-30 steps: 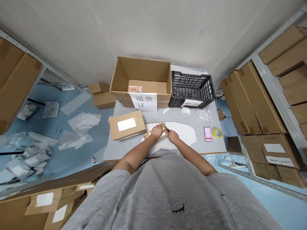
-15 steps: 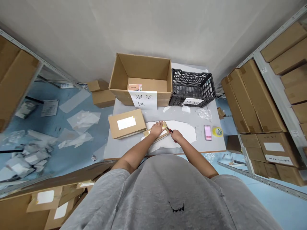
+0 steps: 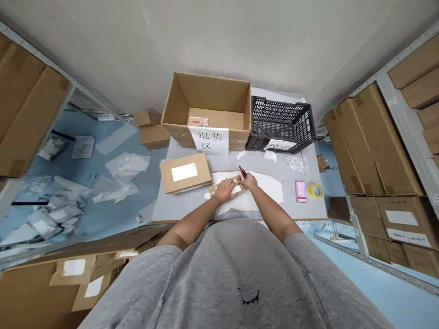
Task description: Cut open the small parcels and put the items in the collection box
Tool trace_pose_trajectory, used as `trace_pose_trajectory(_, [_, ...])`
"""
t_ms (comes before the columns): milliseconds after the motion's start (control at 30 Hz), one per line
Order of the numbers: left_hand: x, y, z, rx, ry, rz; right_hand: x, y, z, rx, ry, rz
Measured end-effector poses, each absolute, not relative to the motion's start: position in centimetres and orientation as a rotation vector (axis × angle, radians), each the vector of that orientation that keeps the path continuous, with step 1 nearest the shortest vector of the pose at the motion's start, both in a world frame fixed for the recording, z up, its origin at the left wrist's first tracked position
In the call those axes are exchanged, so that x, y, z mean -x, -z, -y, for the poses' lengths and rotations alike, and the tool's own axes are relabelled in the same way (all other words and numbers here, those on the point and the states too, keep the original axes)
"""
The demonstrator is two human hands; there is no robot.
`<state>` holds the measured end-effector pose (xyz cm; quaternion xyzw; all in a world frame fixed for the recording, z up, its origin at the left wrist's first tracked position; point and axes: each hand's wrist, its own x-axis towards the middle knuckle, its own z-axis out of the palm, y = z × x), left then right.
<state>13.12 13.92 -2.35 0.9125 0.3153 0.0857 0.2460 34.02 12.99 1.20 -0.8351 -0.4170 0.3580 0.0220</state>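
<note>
A small cardboard box (image 3: pixel 237 191) lies on white sheeting at the front middle of the table, with tape along its top. My left hand (image 3: pixel 224 189) is closed over its left part and grips it. My right hand (image 3: pixel 250 181) is at the box's right end, holding a red and black utility knife (image 3: pixel 243 173) whose blade points up and away from the box. Its fingertips also touch the box top. A larger taped box (image 3: pixel 187 173) with a white label sits to the left of my left hand.
Behind stand a big open carton (image 3: pixel 209 98) with a small packet inside and a black plastic crate (image 3: pixel 281 125). A phone (image 3: pixel 301 191) and a yellow tape roll (image 3: pixel 315 190) lie at the right. Loaded shelves flank the table; wrapping scraps (image 3: pixel 125 169) litter the left floor.
The knife's blade has swung from pointing at the box top to pointing up and away. My right hand has come in closer, its fingers now on the box. The view has shifted slightly.
</note>
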Motion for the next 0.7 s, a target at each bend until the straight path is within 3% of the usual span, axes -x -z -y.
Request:
trace_pose_trajectory(200, [-13.9,2.4,-12.5,-2.442,-0.144,-0.968,-34.6,0.6,-12.4,2.509,-1.090,1.249])
trace_pose_trajectory(700, [-17.2,-0.1,-13.8,-2.217,0.082,-1.162,-34.9,-0.7,-12.2,2.218,-1.289,0.919])
